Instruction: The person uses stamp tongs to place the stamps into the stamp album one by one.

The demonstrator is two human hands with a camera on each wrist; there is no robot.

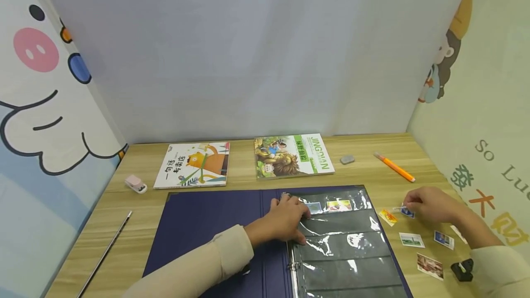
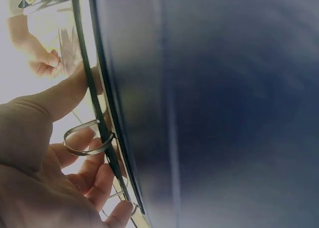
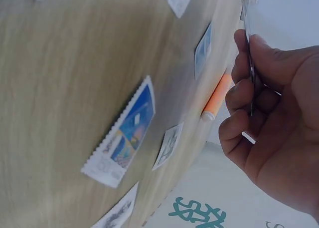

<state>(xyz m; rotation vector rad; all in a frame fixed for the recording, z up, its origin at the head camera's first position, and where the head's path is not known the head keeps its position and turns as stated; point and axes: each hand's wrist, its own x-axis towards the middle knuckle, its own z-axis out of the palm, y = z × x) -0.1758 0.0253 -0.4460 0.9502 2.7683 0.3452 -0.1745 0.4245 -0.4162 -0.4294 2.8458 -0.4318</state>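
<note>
A dark blue ring-binder stamp album point(image 1: 215, 215) lies spread out, with a black page of clear pockets point(image 1: 348, 247) on its right side. Two stamps point(image 1: 338, 205) sit in the top pocket. My left hand point(image 1: 285, 220) rests at the page's inner edge, over the binder rings point(image 2: 89, 140), fingers slightly bent. To the right of the album my right hand point(image 1: 428, 203) pinches slim metal tweezers point(image 3: 250, 63) between thumb and fingers. Their tip is close by a blue stamp point(image 1: 407, 212) on the table. A yellow-orange stamp point(image 1: 388, 217) lies just left of it.
More loose stamps point(image 1: 411, 240) lie at the right, near a small black object point(image 1: 462, 270). Behind the album are two picture books point(image 1: 194, 164), a grey eraser point(image 1: 347, 159) and an orange pen point(image 1: 395, 168). A thin rod point(image 1: 105, 253) and a pale pink gadget point(image 1: 135, 183) are left.
</note>
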